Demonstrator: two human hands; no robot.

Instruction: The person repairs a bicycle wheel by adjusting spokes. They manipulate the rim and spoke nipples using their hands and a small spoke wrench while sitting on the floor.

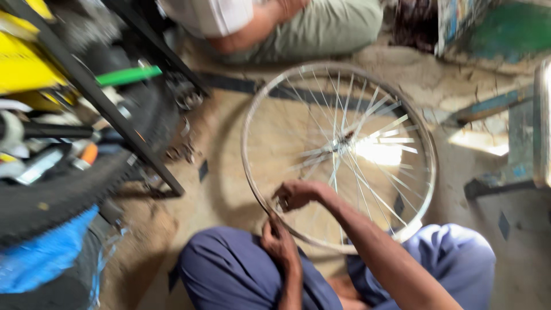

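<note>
Bare floor (229, 189) left of wheel (338, 155) passable; black tyre (63, 189) and frame (115, 109) block far left

Whole view smeared by motion. We can't tell what the right hand (295, 194) pinches at the wheel rim (252, 172); the left hand (279, 241) covers the rim beneath it. Another person (275, 23) is cut off by the top edge. The clutter (46, 143) at left is unreadable.

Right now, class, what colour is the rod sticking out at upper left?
Bright green; the rod shows in the head view.
</note>
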